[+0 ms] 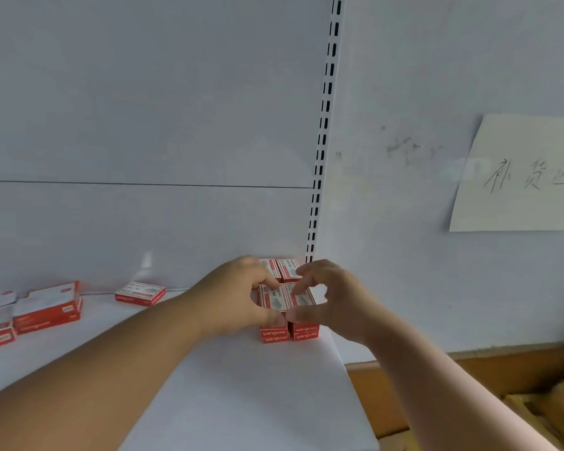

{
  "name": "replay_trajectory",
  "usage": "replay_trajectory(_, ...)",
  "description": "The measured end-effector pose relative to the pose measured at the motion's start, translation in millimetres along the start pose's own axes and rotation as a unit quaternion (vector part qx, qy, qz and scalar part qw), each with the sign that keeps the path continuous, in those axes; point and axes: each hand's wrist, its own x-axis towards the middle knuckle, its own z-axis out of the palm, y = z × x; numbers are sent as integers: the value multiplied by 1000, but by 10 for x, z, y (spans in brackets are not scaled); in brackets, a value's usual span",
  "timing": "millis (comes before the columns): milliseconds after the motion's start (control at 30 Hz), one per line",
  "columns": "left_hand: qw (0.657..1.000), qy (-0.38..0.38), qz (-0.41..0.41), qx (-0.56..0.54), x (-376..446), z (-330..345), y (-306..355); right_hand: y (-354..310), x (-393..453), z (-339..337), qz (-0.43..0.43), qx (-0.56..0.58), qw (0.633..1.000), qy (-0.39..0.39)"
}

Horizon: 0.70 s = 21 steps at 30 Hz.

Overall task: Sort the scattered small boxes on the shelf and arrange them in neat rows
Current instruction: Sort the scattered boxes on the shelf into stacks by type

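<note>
White shelf [241, 385], slotted upright [323, 125]; both hands' grip [235, 297] [332, 301] pinching stacked boxes [288, 301].

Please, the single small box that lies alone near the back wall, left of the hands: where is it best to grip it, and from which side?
Probably from above and the front, pinching the two long sides of the single box. It lies flat on the shelf with bare space around it, so fingers fit on both sides; its back is close to the wall.

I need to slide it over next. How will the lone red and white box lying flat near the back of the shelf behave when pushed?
The lone box lies flat and low, so it probably won't tip. On the smooth white shelf it should slide easily, perhaps turning if pushed off-centre.
</note>
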Motion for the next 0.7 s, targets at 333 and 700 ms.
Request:
replay_trajectory(333,1000,11,-2,0,-237,-92,-76,-178,18,-119,-42,-19,999,14)
replay_trajectory(700,995,65,-36,62,-977,-738,-971,-1253,321,651,-121,-87,988,42)
